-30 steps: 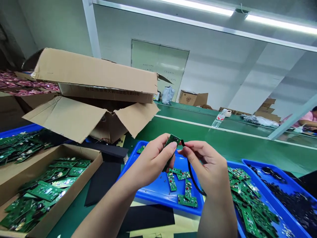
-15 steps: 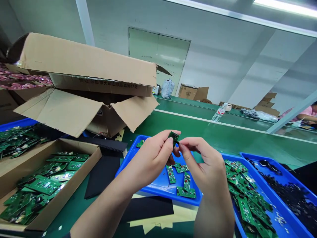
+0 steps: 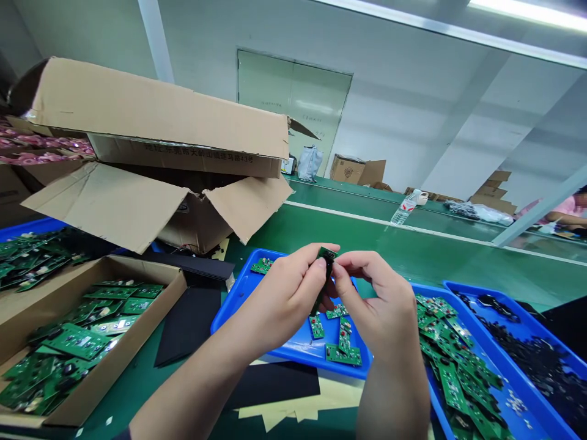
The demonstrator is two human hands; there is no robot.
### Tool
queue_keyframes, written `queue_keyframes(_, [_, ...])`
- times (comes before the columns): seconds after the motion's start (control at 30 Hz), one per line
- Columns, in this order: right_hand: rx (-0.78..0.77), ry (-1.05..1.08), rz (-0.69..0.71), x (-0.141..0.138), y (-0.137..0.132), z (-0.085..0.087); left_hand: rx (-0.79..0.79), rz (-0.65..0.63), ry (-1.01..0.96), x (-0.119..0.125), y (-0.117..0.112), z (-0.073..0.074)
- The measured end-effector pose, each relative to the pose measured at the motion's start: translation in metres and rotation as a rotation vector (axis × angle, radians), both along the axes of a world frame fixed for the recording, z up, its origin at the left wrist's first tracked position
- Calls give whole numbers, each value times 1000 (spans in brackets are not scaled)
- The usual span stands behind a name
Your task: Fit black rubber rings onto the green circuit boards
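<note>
My left hand is closed around a small green circuit board, with the thumb pressed on its face. The board is tilted, and much of it is covered by the fingers. At its right edge, my right hand pinches thumb and forefinger together. A dark piece shows on the board beside these fingertips; whether they grip it or the board's edge is hidden. Below both hands stands a blue tray with several green circuit boards lying in it.
At left is a cardboard box of circuit boards, with large open cartons behind. On the right, one blue tray bears piled boards, another small black parts. Black sheets lie on the green bench. A bottle stands farther back.
The circuit board has turned to a steeper tilt in my left hand, so more of its length shows. My right fingertips have stayed close against its edge.
</note>
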State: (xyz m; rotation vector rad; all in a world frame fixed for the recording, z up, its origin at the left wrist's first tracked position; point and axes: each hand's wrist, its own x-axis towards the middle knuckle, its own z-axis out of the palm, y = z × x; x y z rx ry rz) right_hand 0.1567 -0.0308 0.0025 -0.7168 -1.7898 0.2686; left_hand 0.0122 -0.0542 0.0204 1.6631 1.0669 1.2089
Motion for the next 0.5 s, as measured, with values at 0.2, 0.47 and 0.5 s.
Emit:
queue_keyframes(0.2, [15,-7,-41,1,2,-1,-4,-32,-37,1,1,0])
queue_keyframes(0.47, [52,-10,-78,1,2,0,-3,-66,-85,2,3,-1])
queue_keyframes(0.5, [58,-11,-80,1,2,0,0,-68,-89,2,3,-1])
